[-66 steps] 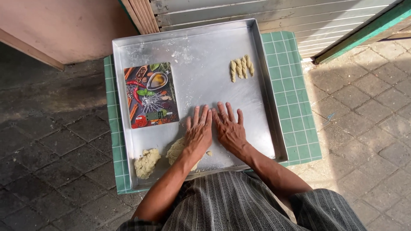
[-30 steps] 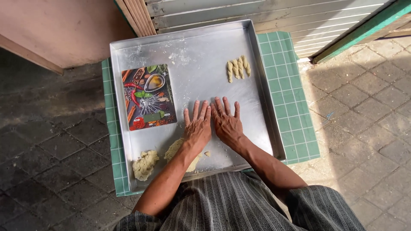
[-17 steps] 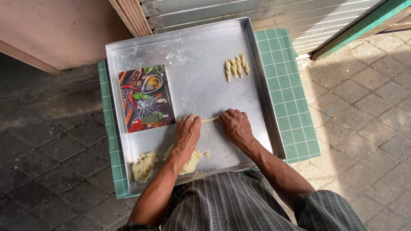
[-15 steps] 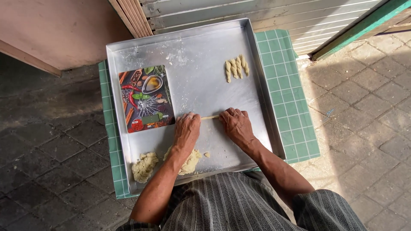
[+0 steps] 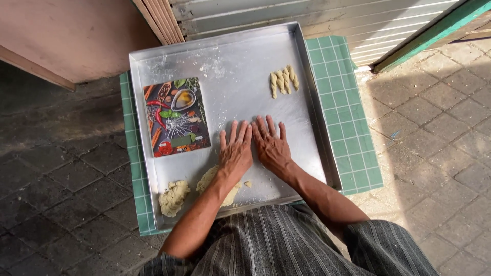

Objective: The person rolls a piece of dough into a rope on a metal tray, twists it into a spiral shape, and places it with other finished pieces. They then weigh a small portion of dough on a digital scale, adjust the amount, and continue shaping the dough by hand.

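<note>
**Bare arms, striped cloth**

The left hand and the right hand are bare, with no rings, gloves or wristbands to be seen. Both forearms are uncovered up to the elbow. At 6 o'clock in the view, a grey garment with thin, dark, lengthwise stripes fills the bottom edge. The same striped fabric folds over toward 5 o'clock, and a little of it shows at 7 o'clock beside the left elbow.

Metal tray on green mat
</note>
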